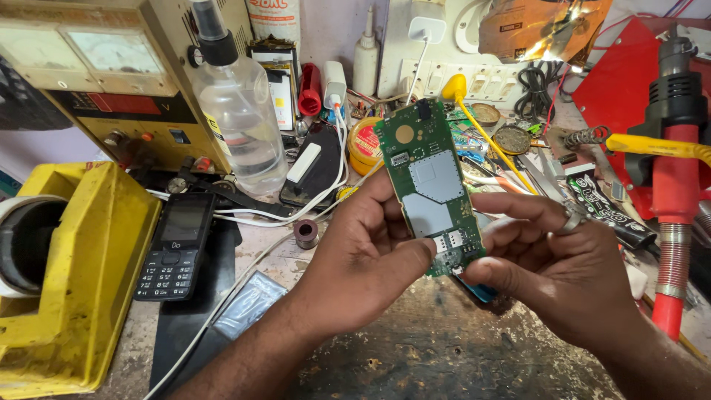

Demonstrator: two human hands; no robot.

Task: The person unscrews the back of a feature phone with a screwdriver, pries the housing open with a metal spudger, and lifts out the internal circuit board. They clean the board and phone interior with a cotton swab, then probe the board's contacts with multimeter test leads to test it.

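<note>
While both hands, the left hand (363, 255) and right hand (566, 267), pinch the green circuit board (432, 185) upright between them above the tabletop (444, 355), it looks light, stiff, fragile; edges seem safest to grip.

Bright, even daylight fills the cluttered workbench (444, 355), and shadows under the hands stay soft. A hot glare burns on the crumpled orange foil packet (544, 30) at the far edge. The clear plastic spray bottle (241, 118) shows pale highlights. Focus is sharp at centre; the picture's edges bend slightly, wide-angle style.
</note>
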